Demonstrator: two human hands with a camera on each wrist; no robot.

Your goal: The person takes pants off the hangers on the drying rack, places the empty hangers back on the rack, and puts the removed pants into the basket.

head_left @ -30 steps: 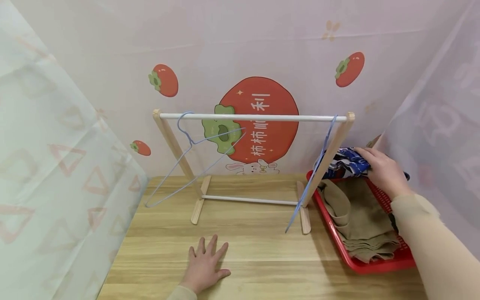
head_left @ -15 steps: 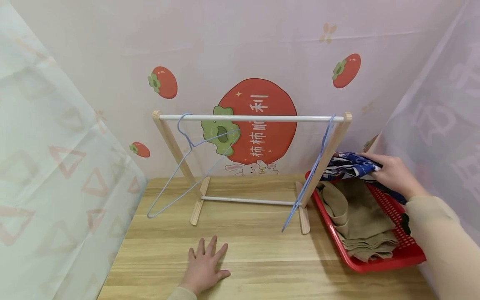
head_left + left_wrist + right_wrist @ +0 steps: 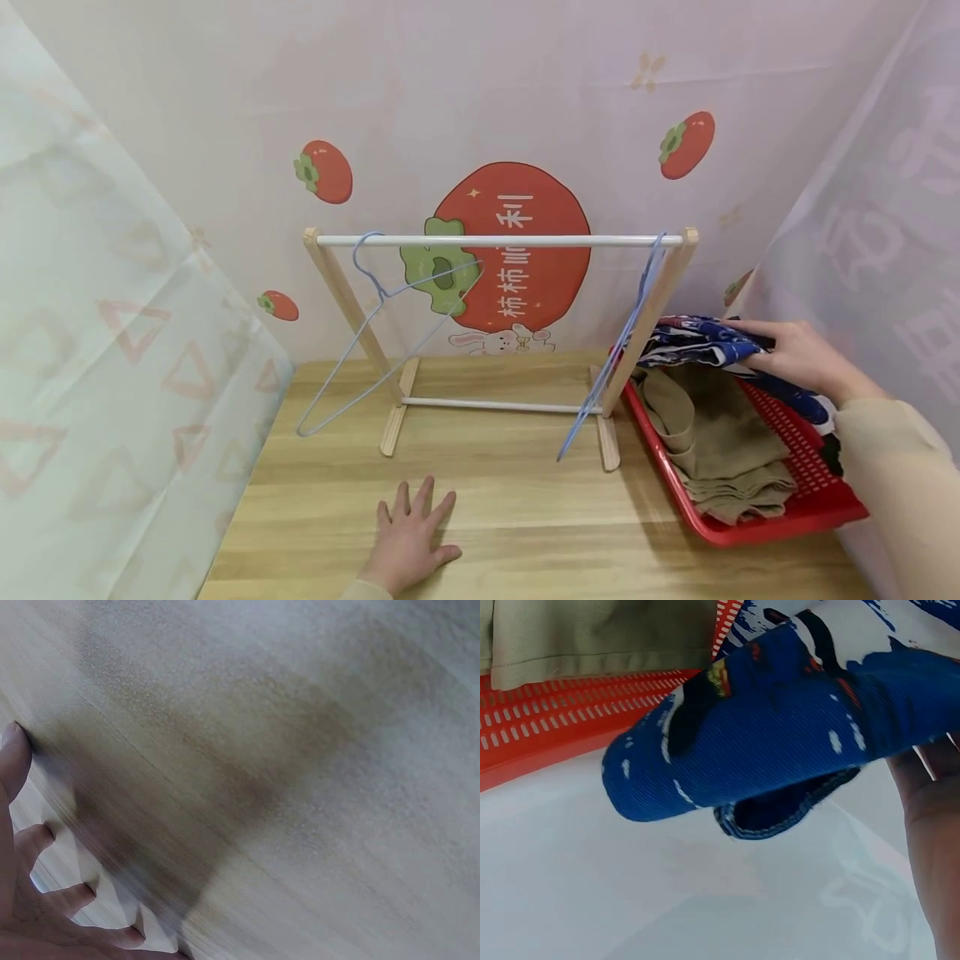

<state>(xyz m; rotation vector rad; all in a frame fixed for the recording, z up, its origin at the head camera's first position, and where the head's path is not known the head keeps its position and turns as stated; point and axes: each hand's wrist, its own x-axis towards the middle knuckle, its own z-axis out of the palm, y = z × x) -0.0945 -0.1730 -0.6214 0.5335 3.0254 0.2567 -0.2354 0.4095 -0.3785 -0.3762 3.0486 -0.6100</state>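
Note:
My right hand (image 3: 806, 358) grips a folded blue garment (image 3: 701, 343) with a white, black and red print, over the back of a red basket (image 3: 798, 527). In the right wrist view the blue cloth (image 3: 757, 727) spreads out from the fingers (image 3: 909, 776), and a stitched fold hangs below it. Folded khaki cloth (image 3: 738, 425) lies in the basket. My left hand (image 3: 405, 542) rests palm down on the wooden table (image 3: 540, 517), fingers spread, holding nothing; the left wrist view shows its fingertips (image 3: 71, 898) on the tabletop.
A small rack with a white top rail (image 3: 495, 241) and wooden legs stands mid-table. One blue wire hanger (image 3: 382, 293) hangs at its left end. More blue hanger wire (image 3: 628, 336) hangs at the right, beside the basket. Printed sheets (image 3: 150, 417) surround the table.
My right hand has moved right and a little down with the blue garment, which has shifted the same way. The left hand has stayed put on the table.

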